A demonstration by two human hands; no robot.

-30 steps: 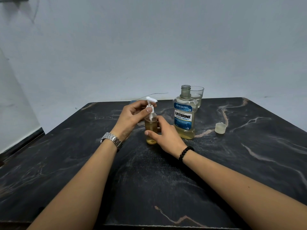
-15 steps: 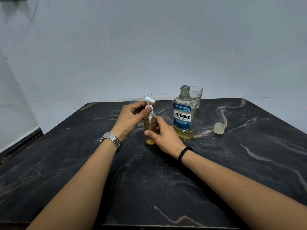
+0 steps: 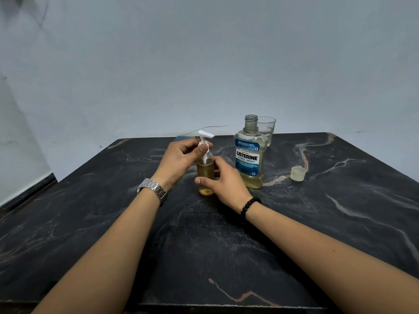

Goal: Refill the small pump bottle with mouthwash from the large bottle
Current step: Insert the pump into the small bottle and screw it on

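1. Worktop (image 3: 317,234): dark marble-look slab with pale and rust veins, set against a grey-white wall (image 3: 204,64).
2. Both bare forearms reach in from the near edge and meet at centre. Steel watch (image 3: 153,191) on the left wrist, black bead bracelet (image 3: 249,206) on the right.
3. Large bottle (image 3: 249,159): upright, uncapped, just right of the hands. Blue label reads "LISTERINE COOL MINT"; the finer print is too small to read. Yellowish liquid fills only the lower part.
4. Left hand (image 3: 181,159): raised, fingers and thumb curled round the white collar of the pump head (image 3: 205,135); the spout points right.
5. Right hand (image 3: 223,180): lower, wrapped round the small pump bottle (image 3: 205,175) from the right, thumb across its front.
6. Small pump bottle: clear, upright on the worktop at centre, mostly full of amber liquid, dip tube visible inside.
7. Drinking glass (image 3: 267,130): clear, standing just behind the large bottle.
8. Cap (image 3: 298,173): translucent, lying apart on the worktop to the right of the large bottle.
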